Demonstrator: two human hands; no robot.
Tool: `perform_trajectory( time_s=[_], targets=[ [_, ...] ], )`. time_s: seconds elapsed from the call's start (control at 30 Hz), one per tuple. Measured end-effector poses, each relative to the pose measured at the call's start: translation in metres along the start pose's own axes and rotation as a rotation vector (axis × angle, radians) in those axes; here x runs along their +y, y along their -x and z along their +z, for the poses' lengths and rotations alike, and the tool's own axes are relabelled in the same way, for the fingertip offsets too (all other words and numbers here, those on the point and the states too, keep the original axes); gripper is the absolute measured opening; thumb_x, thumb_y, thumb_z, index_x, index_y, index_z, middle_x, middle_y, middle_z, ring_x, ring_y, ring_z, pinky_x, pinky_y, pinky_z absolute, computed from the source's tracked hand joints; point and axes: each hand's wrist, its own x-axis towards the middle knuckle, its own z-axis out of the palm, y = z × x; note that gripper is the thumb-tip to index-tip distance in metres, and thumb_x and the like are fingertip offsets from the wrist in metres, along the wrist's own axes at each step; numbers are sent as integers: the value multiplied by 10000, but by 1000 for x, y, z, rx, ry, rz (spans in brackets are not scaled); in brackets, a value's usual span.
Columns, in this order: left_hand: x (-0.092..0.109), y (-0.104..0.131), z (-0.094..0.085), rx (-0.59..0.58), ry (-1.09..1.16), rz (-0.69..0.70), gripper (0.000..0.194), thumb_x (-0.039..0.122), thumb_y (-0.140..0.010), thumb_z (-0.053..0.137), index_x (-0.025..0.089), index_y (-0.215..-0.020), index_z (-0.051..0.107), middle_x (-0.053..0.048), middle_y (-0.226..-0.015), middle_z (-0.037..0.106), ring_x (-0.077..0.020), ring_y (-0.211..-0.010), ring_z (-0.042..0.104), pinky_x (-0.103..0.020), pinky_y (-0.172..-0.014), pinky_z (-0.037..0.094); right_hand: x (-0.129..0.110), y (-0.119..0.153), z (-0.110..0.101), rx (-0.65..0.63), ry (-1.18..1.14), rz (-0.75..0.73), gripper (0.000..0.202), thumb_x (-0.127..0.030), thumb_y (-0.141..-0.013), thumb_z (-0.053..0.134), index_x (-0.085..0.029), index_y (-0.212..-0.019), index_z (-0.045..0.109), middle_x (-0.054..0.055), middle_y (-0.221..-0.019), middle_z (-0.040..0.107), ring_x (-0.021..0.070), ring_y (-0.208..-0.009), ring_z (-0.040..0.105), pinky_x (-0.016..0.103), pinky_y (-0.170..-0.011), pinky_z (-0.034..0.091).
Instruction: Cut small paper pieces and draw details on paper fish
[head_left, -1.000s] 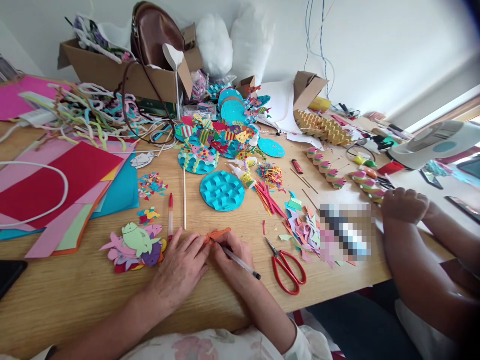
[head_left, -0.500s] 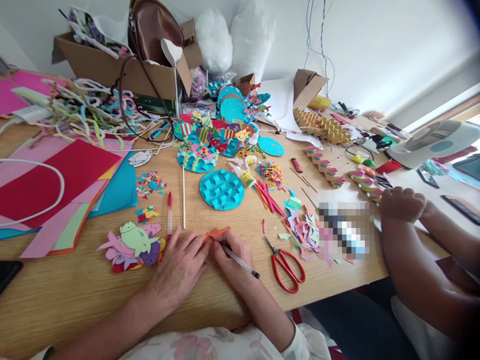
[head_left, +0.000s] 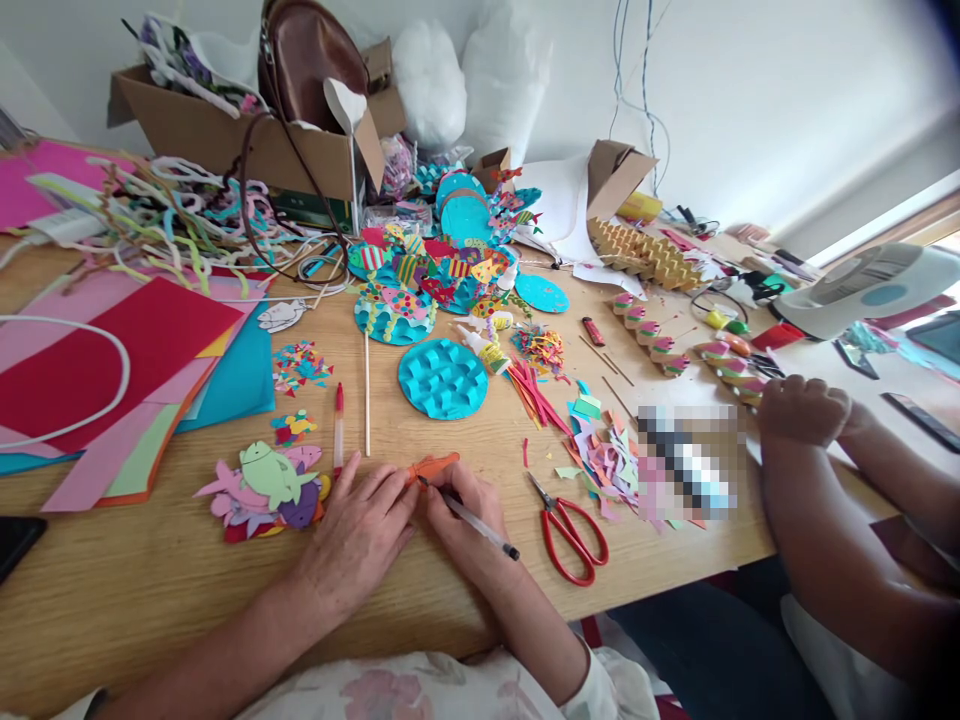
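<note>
An orange paper cutout (head_left: 441,464), its outline partly covered, lies on the wooden table (head_left: 285,590). My left hand (head_left: 360,530) holds it down, fingers lying over its left end. My right hand (head_left: 466,510) is closed around a clear-barrelled pen with a black end (head_left: 487,536), whose tip meets the cutout near my left fingertips. Left of my left hand is a pile of paper fish, a green fish (head_left: 270,474) on top. A red-capped pen (head_left: 340,425) lies just beyond that hand. Red-handled scissors (head_left: 574,535) rest, blades apart, right of my right hand.
A round blue paper piece (head_left: 442,378) lies ahead, beside a white stick (head_left: 367,390) and glue bottles (head_left: 486,350). Paper scraps (head_left: 609,450) spread to the right. Coloured sheets (head_left: 135,360) are stacked left. Another person's hand (head_left: 804,408) is at the far right.
The pen tip and my right fingers shift very slightly at the orange cutout. Everything else looks the same.
</note>
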Motion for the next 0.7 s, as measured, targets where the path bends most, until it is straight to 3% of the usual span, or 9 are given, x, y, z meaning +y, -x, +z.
perform_trajectory(
  time_s=[0.4, 0.7],
  targets=[
    [1, 3, 2, -9, -25, -7, 296, 160, -853, 485, 183, -1134, 575, -75, -1145, 626, -252, -1109, 512, -580, -1020, 260, 1, 2, 0, 43, -33, 62, 76, -197, -757, 496, -199, -711, 557, -24, -596, 596, 119, -525, 545, 220, -519, 422],
    [3, 4, 2, -18, -14, -36, 298, 183, -851, 497, 206, -1138, 576, -66, -1173, 620, -241, -1139, 502, -563, -1049, 231, -2, 2, -1, 24, -10, 30, 88, -196, -759, 491, -201, -704, 560, -24, -576, 586, 120, -516, 535, 229, -516, 417]
  ],
)
